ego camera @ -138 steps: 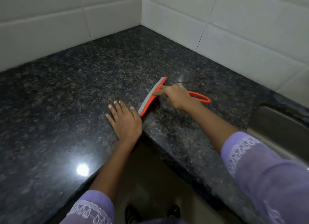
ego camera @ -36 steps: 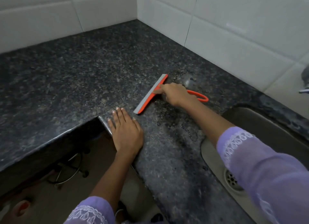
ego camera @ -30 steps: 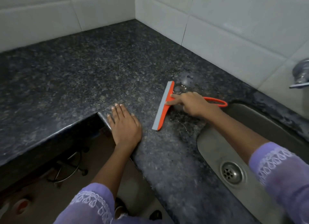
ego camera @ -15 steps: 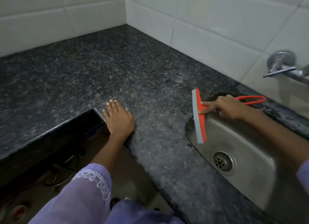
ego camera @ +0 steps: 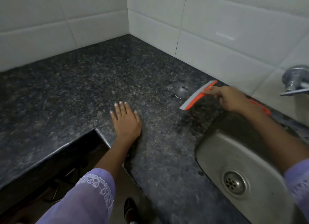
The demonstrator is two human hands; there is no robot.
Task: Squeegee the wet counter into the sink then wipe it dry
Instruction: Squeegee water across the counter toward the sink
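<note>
Our right hand point(ego camera: 231, 98) closes its fingers point(ego camera: 209, 89) around the neck of the orange squeegee point(ego camera: 198, 95), forefinger stretched along the back of the head, and the grey blade sits on the counter point(ego camera: 83, 90) just beyond the far left corner of the sink point(ego camera: 217, 150) (the loop of the handle pokes out behind our wrist, along the sink's back edge). A small puddle point(ego camera: 180, 90) lies on the stone just past the blade, away from the sink. Our left hand point(ego camera: 125, 121) lies flat and open, fingers spread, holding nothing, well to the left of the sink at the counter's inner corner. A tap point(ego camera: 294, 80) juts from the tiled wall point(ego camera: 217, 31) behind the sink.
</note>
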